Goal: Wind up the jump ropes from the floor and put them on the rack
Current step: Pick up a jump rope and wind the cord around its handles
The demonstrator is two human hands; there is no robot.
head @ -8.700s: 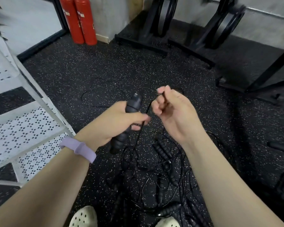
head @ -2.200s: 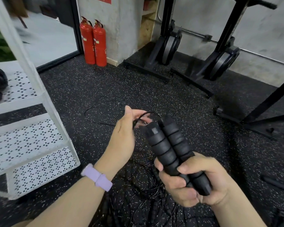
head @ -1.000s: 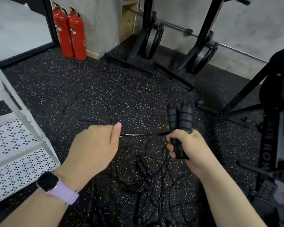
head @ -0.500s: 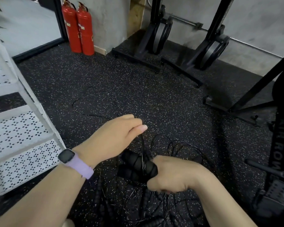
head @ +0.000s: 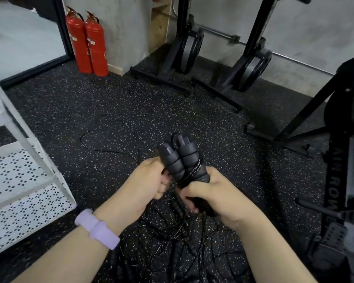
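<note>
Two black ribbed jump rope handles (head: 180,158) stand side by side, tips up, with thin black cord wrapped round them. My right hand (head: 211,195) grips their lower ends. My left hand (head: 149,180) is curled against the left handle and holds the cord there. The rest of this cord trails in a loop (head: 108,137) over the floor to the left. A tangle of several more black ropes and handles (head: 172,237) lies on the floor under my hands. The white perforated rack (head: 23,180) stands at the left.
Two red fire extinguishers (head: 88,41) stand by the back wall. Black rowing machines (head: 251,64) are stored upright behind, and another black machine (head: 345,170) fills the right edge. The floor is black speckled rubber.
My right hand has tipped the paired handles back upright and raised them. My left hand has come in against them with the cord, and more cord lies round the handles.
</note>
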